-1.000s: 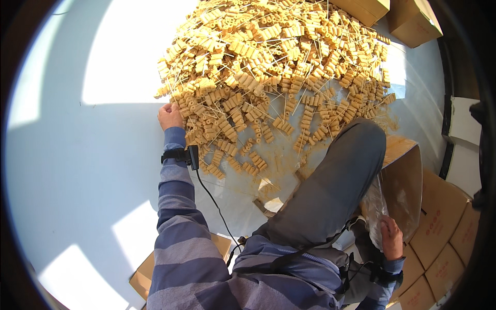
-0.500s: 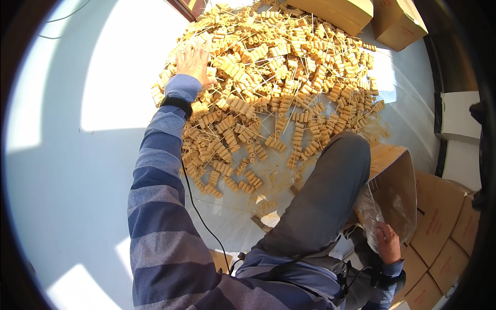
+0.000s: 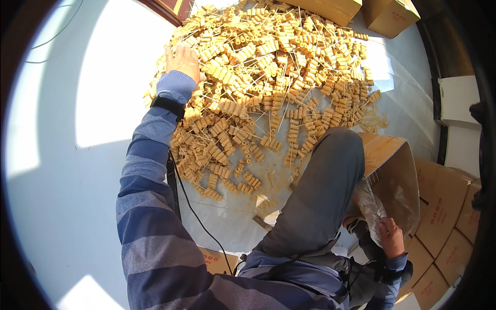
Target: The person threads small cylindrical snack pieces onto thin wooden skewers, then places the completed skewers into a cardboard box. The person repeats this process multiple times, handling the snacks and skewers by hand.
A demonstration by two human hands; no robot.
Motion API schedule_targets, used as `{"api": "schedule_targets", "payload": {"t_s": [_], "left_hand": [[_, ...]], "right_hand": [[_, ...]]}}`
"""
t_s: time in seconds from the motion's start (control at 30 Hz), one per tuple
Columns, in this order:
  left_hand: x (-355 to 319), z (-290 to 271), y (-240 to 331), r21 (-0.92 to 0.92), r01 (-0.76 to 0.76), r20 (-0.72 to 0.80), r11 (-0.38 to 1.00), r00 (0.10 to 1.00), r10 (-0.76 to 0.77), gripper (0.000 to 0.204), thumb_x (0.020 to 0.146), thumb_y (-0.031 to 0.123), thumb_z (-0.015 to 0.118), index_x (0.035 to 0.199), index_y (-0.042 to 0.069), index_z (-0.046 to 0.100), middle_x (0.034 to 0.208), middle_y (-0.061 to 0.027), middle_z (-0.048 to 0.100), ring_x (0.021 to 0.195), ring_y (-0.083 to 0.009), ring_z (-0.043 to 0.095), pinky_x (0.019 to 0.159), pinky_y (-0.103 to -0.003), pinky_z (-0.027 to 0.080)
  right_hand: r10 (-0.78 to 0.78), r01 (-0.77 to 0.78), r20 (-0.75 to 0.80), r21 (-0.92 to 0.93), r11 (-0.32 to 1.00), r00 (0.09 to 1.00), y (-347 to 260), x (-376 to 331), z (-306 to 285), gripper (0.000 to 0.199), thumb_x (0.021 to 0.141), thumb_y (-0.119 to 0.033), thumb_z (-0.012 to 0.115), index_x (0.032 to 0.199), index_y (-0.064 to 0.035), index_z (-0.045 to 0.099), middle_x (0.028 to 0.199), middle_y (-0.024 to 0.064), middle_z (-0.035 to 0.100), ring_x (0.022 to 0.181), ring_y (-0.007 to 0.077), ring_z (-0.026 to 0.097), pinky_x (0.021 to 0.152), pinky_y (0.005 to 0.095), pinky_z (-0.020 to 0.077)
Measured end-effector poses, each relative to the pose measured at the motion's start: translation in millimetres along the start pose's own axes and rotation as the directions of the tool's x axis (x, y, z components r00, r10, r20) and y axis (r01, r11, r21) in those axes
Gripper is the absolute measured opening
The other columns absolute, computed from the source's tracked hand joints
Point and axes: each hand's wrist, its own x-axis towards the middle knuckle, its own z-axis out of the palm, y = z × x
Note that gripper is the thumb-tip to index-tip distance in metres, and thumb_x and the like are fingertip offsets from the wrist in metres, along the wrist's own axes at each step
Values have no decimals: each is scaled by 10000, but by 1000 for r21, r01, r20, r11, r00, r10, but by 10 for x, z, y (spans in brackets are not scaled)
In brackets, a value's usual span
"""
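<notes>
Bearing red print (image 3: 436, 211), brown cartons (image 3: 445, 192) sit near the clear plastic (image 3: 371, 204).

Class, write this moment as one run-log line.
left hand: open, at pile of tan pieces on sticks | right hand: gripping clear plastic | open carton: right of knee

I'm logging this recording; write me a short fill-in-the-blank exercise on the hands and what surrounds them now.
1. The ____ hand is at the pile of tan skewered pieces.
2. The clear plastic beside the open cardboard box is held in the ____ hand.
3. The wrist strap near the pile is ____.
4. The sleeve below it has grey and ____ stripes.

Missing words: left; right; black; blue
</notes>
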Motion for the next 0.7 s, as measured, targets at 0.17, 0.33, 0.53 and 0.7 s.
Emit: {"api": "schedule_targets", "payload": {"t_s": [0.17, 0.33, 0.53, 0.7], "left_hand": [[-6, 198, -152, -14, 33, 451, 999, 892, -23, 620, 925, 612, 566, 1202, 73, 695, 1188, -120, 699, 1182, -320, 608, 1140, -581, 230], [-267, 845, -260, -190, 151, 544, 970, 839, -24, 387, 953, 236, 453, 1167, 51, 717, 1227, -169, 691, 1129, -352, 661, 1031, -526, 435], [-414, 1084, -144, -475, 400, 455, 784, 874, -170, 437, 922, 300, 563, 1208, -17, 658, 1232, -246, 666, 1146, -381, 644, 983, -443, 511], [-136, 1344, 43, -387, 488, 521, 782, 816, -251, 428, 904, 207, 574, 1256, -31, 622, 1244, -245, 661, 1196, -382, 627, 1007, -454, 508]], "right_hand": [[83, -82, -2, 92, 992, 997, -29, 3, 41, 163, 938, -92, 608, 1094, -44, 615, 943, 189, 691, 845, 372, 694, 735, 400, 535], [38, -36, -28, 82, 996, 999, -11, 20, 73, 185, 932, -78, 612, 1113, -45, 598, 931, 188, 690, 847, 364, 699, 737, 396, 536], [32, -31, -11, 28, 999, 999, -21, 58, 40, 161, 929, -71, 610, 1086, -46, 584, 897, 190, 685, 843, 363, 701, 723, 395, 535], [29, -29, -12, 2, 1000, 1000, -57, 64, 45, 148, 927, -66, 611, 1072, -50, 581, 875, 194, 678, 826, 371, 696, 702, 403, 528]]}}
